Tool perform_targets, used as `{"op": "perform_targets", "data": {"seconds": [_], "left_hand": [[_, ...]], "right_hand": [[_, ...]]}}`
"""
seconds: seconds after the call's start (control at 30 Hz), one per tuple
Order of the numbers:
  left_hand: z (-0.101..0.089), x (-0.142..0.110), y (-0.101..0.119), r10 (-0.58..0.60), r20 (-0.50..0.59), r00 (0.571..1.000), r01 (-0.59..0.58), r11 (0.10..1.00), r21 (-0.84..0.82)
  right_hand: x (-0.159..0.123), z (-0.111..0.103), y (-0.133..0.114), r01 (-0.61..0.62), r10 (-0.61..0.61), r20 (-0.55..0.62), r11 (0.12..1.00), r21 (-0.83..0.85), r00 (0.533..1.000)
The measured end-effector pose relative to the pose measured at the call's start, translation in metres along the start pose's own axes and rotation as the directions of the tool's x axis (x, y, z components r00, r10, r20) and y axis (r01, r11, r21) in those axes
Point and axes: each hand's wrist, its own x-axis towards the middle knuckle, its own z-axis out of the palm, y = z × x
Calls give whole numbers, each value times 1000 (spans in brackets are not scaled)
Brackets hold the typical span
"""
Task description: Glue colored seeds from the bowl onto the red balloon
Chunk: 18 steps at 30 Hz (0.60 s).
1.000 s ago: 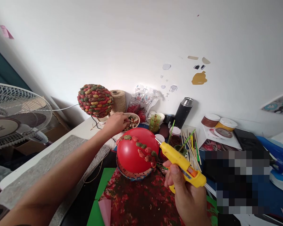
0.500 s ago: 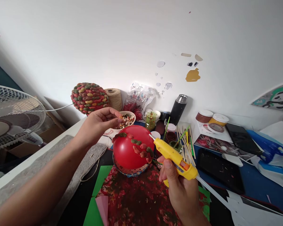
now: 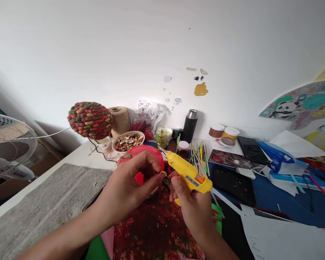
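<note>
My left hand (image 3: 130,187) pinches a small orange shell piece (image 3: 164,173) between thumb and fingertips, in front of a red balloon (image 3: 141,159). The balloon carries a row of glued coloured shells and is partly hidden behind that hand. My right hand (image 3: 191,206) grips a yellow glue gun (image 3: 188,173), its nozzle pointing up and left, just right of the pinched piece. A white bowl of mixed shells (image 3: 128,141) stands behind the balloon.
A shell-covered ball (image 3: 90,119) on a stand, a twine spool (image 3: 120,119), a black flask (image 3: 190,125), paint jars (image 3: 223,133), coloured sticks (image 3: 200,155) and a phone (image 3: 251,150) crowd the back. A fan (image 3: 8,144) stands left. A grey felt mat (image 3: 43,202) lies near left.
My left hand left the bowl with a shell piece and came down in front of the balloon, beside the glue gun. The view swung left and down.
</note>
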Motion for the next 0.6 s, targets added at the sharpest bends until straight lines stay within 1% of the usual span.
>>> {"op": "perform_targets", "data": {"seconds": [0.1,0.2,0.3,0.4,0.47,0.53,0.6], "left_hand": [[8,4,2,-23,32,999,24,999,-47],[12,5,4,-66,111,992,76,993,-90],[14,6,5,-84,193,978,127,968,-218],[14,7,3,-112,285,952,222,894,-390],[14,7,1,-141,337,931,296,833,-468],[15,7,-2,-163,361,918,344,778,-525],[17,6,-4,-166,368,915,365,730,-578]], "right_hand": [[1,1,-3,-28,29,-5,999,37,1000],[2,2,-6,-33,34,-22,998,45,999],[2,2,-7,-43,45,-64,998,34,997],[3,2,-5,-61,63,-86,998,27,994],[3,2,-4,-78,80,-89,997,29,993],[4,2,-2,-88,91,-90,996,35,992],[4,2,-1,-85,89,-91,995,50,992]]}}
